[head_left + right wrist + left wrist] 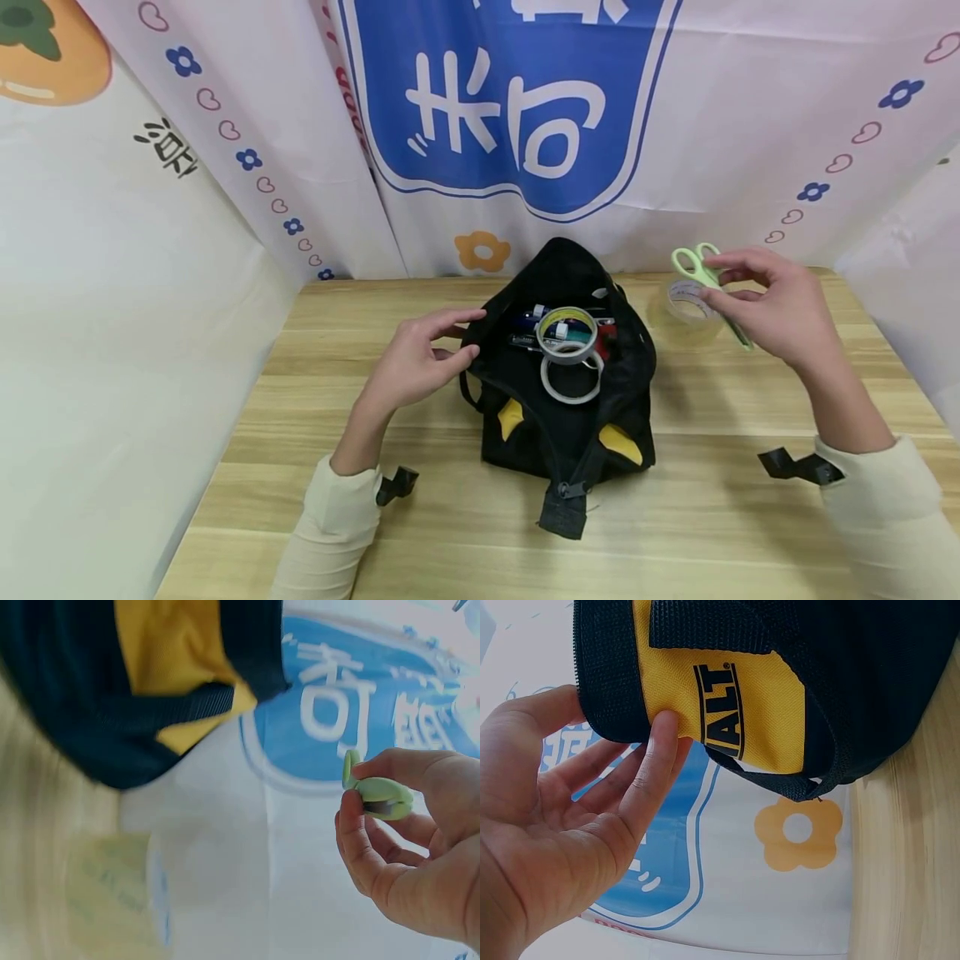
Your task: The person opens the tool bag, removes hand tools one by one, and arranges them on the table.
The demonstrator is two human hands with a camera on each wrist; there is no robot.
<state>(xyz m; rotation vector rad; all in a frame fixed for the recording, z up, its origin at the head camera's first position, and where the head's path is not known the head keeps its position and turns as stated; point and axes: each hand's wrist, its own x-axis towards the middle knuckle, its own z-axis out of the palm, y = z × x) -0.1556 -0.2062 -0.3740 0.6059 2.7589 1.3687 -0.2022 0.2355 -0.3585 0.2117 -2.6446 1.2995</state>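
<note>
A black tool bag (637,350) with yellow patches stands on the table with its zipped mouth spread wide. My left hand (416,358) grips the bag's left rim; in the left wrist view its fingertips lie against the yellow side panel (769,712). Inside the mouth, a tape roll with a yellow inner face (567,357) overlaps a thinner white tape ring (550,387). Light-green scissors (699,271) are pinched between my right thumb and fingers. That right hand (783,304) is to the right of the bag, above the table, with the scissors' blades pointing down toward the table.
A wide roll of clear tape (671,321) stands on the wooden table (360,533) behind the scissors. Several pens and small tools (525,342) lie deeper in the bag. A printed cloth (712,142) hangs along the table's back edge.
</note>
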